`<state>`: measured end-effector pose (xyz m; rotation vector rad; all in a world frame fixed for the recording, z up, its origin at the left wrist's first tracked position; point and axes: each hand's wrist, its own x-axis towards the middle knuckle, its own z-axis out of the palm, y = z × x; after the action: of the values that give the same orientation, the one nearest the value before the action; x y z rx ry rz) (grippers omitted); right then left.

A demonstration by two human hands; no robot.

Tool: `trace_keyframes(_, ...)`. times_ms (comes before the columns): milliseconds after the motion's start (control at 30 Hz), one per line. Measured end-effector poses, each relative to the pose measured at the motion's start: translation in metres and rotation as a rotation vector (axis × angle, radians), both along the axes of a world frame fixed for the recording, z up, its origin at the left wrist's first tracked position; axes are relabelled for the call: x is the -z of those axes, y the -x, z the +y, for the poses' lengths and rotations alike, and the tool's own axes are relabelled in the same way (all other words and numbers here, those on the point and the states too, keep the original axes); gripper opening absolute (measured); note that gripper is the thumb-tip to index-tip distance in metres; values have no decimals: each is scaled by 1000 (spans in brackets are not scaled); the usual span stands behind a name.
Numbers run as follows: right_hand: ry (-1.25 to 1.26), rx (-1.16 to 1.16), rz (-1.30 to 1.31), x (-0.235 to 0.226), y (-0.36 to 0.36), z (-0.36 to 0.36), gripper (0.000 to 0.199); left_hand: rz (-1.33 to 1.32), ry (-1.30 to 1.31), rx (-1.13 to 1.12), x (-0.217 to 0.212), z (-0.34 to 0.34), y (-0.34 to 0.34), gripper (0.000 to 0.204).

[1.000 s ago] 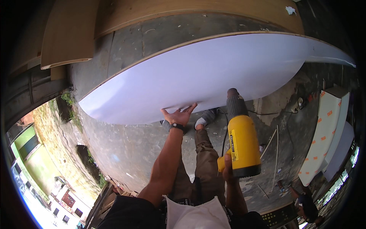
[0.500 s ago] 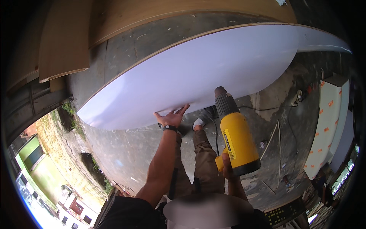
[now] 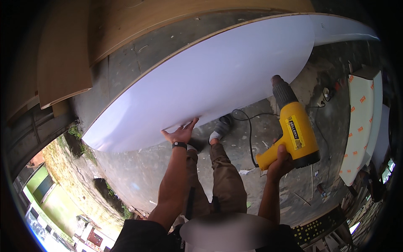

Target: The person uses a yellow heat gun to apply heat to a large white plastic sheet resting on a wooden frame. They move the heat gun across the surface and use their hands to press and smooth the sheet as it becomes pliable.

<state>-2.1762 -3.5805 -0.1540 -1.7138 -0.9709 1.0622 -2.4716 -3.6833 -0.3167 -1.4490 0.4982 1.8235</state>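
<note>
Flr [image 3: 126,172], heat gun [image 3: 299,134] w/in R grip [image 3: 280,163]

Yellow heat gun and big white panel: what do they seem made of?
The yellow heat gun looks like satin moulded plastic: evenly coloured body, ribbed black collar. The white panel could be laminate or painted board: smooth, uniform face with a pale sheen.

The person wears a black short-sleeved top [image 3: 140,236], a dark left wristband [image 3: 179,145], brown trousers [image 3: 228,182] and, seemingly, though dimly seen, grey footwear [image 3: 225,123].
</note>
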Motion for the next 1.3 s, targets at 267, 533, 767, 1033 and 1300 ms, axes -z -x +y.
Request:
trace_keyframes(267,33,97,-185,-1,-22,51,53,6,-7,11,4,0,1,125)
trace_keyframes(533,-71,158,-259,13,-48,85,56,18,15,-2,13,-9,4,125)
trace_keyframes(767,-108,201,-244,10,-62,105,56,6,1,-18,16,-10,4,125)
trace_keyframes(1033,-135,168,-222,5,-72,121,57,6,34,-3,16,-8,4,124)
trace_keyframes(1300,-113,139,-210,-2,-67,121,54,7,20,-23,15,-7,3,125)
